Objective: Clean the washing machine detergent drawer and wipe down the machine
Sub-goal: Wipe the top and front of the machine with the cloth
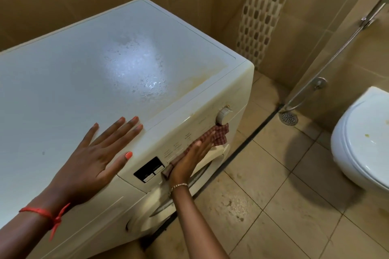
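Note:
A white front-loading washing machine [88,82] fills the left of the view, its top wet and yellowed near the right corner. My left hand [99,153] rests flat on the top near the front edge, fingers spread. My right hand [192,160] presses a checked red-brown cloth [216,134] flat against the control panel, just below the round dial [224,114]. A black display [150,169] sits left of that hand. The detergent drawer front at the panel's left end looks closed. The door's rim shows below my right wrist.
A white toilet [362,141] with its lid down hangs at the right. A bidet sprayer hose [328,63] runs down the tiled wall to a floor drain [289,118]. Beige floor tiles, stained in places, lie between machine and toilet.

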